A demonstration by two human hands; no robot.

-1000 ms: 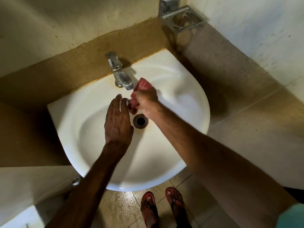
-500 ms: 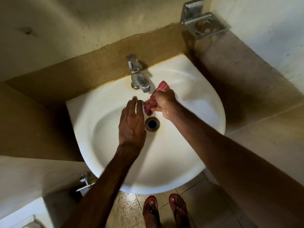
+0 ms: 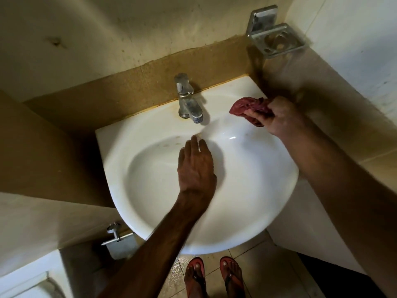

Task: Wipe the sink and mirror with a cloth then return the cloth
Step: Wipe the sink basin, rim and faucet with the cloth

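A white sink (image 3: 150, 190) is fixed to the wall below me. My right hand (image 3: 279, 117) grips a bunched red cloth (image 3: 249, 107) against the sink's back right rim. Palm down over the middle of the basin, my left hand (image 3: 196, 166) has its fingers straight and holds nothing; it hides the drain. A chrome tap (image 3: 187, 100) stands at the back rim, left of the cloth. No mirror is in view.
A metal soap holder (image 3: 276, 40) is mounted in the wall corner above the sink's right side. A chrome valve (image 3: 115, 232) sticks out of the wall under the sink's left. My feet in red sandals (image 3: 214, 276) stand on wet floor tiles.
My right hand has carried the cloth from beside the tap spout, near the drain, out to the back right rim. My left hand stays over the basin and now covers the drain.
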